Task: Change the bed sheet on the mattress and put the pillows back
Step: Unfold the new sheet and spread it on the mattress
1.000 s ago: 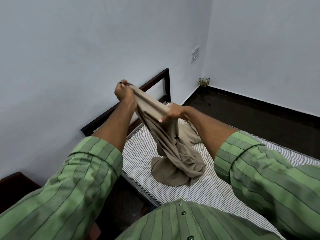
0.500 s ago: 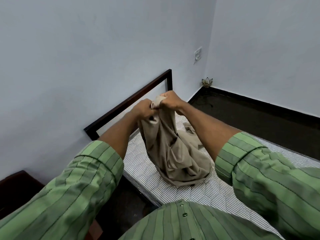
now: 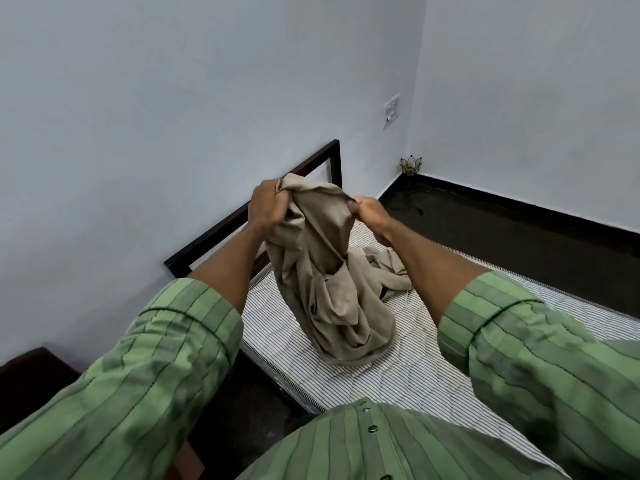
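Now: find the sheet's edge

My left hand (image 3: 268, 206) and right hand (image 3: 369, 211) both grasp the bunched beige sheet (image 3: 329, 289) above the striped mattress (image 3: 398, 372) — its bulk slumps there. I should work along one hem, not shake blindly.

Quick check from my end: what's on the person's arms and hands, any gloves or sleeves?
No gloves: the left hand and right hand are bare, as are both forearms. Each arm has a loose green sleeve with thin dark lengthwise stripes, ending in a turned-back cuff. The matching shirt front has small green buttons.
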A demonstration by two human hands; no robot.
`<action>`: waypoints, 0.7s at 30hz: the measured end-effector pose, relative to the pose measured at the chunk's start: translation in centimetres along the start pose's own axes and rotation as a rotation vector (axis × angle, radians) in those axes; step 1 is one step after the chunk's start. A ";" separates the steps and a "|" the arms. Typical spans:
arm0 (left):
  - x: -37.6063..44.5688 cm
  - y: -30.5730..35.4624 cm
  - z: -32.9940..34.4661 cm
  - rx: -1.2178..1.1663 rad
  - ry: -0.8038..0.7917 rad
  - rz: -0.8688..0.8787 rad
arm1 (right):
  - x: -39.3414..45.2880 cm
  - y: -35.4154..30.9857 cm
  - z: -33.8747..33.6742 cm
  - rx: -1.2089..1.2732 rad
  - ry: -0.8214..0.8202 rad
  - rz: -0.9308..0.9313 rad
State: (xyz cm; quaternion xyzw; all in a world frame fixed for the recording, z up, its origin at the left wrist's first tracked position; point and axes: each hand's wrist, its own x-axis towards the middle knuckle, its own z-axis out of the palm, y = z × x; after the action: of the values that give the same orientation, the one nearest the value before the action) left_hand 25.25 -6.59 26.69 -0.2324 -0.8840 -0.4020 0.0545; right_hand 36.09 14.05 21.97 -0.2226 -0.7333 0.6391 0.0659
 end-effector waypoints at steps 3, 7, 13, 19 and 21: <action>0.1 0.6 0.7 0.101 -0.062 -0.017 | -1.2 -2.1 -1.3 -0.028 -0.359 0.342; 0.0 1.1 2.2 0.056 -0.127 -0.062 | -1.4 -3.0 -2.6 -0.154 -0.670 0.550; 0.2 1.0 2.9 -0.157 -0.002 -0.229 | -0.6 -0.8 -4.1 -0.286 -0.714 0.569; -0.8 2.6 4.5 -0.096 0.250 -0.232 | -0.7 0.5 -3.6 -1.034 -0.652 0.544; -0.8 2.2 4.5 -0.145 0.289 -0.308 | -0.2 -0.2 -4.4 -1.175 -0.503 0.432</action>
State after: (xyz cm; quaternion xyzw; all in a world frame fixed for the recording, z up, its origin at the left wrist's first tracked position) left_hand 27.37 -2.28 24.96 -0.0377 -0.8607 -0.4974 0.1017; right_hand 37.89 17.96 22.94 -0.2075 -0.8911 0.1652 -0.3683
